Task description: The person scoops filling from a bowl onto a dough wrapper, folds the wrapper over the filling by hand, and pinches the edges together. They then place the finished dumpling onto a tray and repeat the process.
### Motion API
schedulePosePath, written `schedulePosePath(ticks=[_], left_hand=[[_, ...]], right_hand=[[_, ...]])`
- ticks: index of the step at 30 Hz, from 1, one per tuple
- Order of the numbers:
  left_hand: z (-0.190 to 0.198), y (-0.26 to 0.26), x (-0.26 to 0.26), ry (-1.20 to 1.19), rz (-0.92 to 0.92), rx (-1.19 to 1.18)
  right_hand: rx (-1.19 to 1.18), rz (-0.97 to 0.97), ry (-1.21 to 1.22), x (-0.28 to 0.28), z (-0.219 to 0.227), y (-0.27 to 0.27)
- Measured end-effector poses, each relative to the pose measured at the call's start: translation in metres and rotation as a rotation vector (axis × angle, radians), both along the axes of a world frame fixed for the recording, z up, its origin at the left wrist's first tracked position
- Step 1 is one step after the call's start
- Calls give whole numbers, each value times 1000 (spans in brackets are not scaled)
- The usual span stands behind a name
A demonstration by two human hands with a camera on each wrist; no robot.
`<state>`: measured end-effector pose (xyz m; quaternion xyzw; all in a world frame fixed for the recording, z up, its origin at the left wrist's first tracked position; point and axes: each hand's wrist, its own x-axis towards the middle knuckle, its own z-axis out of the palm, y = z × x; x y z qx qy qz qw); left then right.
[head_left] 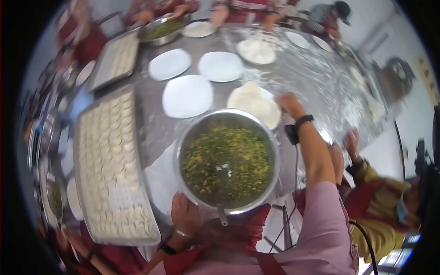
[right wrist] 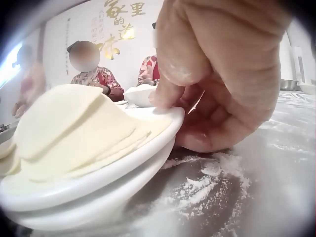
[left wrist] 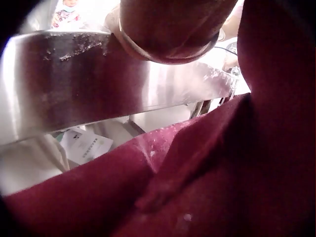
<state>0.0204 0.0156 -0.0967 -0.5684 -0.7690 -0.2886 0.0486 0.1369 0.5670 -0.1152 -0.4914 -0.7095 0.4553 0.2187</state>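
Round dough wrappers point(head_left: 251, 104) lie stacked and overlapping on a white plate, beyond the steel bowl point(head_left: 276, 183) of chopped green and yellow filling. My right hand point(head_left: 291, 106) is at this plate's right side; in the right wrist view, thumb and fingers point(right wrist: 195, 138) pinch the rim of the upper plate point(right wrist: 89, 190), which rests on a second plate point(right wrist: 113, 210). The wrappers point(right wrist: 74, 133) fill its top. My left hand point(head_left: 185, 214) is by the bowl's near left edge, its fingertips hard to make out. A handle point(head_left: 222, 215) sticks out over the bowl's near rim.
A large tray point(head_left: 149, 201) of dumplings stands at the left, another tray point(head_left: 96, 82) behind it. Three bare white plates point(head_left: 188, 96) lie beyond the bowl. Floured plastic film point(head_left: 316, 78) covers the right side. People stand around the table; a person point(head_left: 385, 197) is close at the right.
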Motion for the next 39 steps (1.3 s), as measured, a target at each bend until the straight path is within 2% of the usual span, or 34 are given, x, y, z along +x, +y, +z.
schedulePosePath(ticks=[1, 5, 9, 12, 15, 16, 18, 21, 24, 27, 29, 31, 33, 35, 36, 37, 39], left_hand=[[4, 2, -2, 10, 39, -12], [11, 2, 2, 43, 35, -13], [7, -4, 2, 29, 26, -13], [7, -3, 1, 15, 13, 0], [8, -4, 1, -2, 10, -10], [8, -4, 1, -6, 14, -12], [9, -5, 0, 13, 14, 9], [9, -4, 1, -3, 19, 14], [4, -8, 0, 9, 40, 22], [9, -7, -1, 17, 30, 37], [10, -8, 0, 32, 25, 46], [12, -9, 0, 55, 27, 43], [13, -9, 1, 59, 19, 61], [12, -9, 1, 44, 10, 89], [10, -9, 0, 29, 8, 78], [8, -9, -1, 37, 8, 90], [9, -9, 0, 46, 7, 104]], right_hand=[[-48, -15, -19, 0, 4, 1], [228, 67, -350, 0, 37, -21], [368, 49, -440, 10, 26, -26], [308, -23, -414, 25, 20, -33], [172, -175, -240, 44, 19, -56], [26, -201, -73, 50, 27, -68], [-195, -195, -47, 61, 21, -75], [-507, -207, 291, 67, 34, -108], [-623, -158, 270, 53, 43, -116], [-646, -75, 219, 53, 29, -103], [-573, -169, 247, 51, 29, -111], [-494, -57, 247, 53, 36, -115], [-359, -61, 224, 52, 24, -113], [-37, 108, -106, 58, 3, -87], [-413, -106, 182, 53, 2, -85], [-443, -151, 228, 52, 3, -80], [-512, -242, 312, 43, 63, -120]])
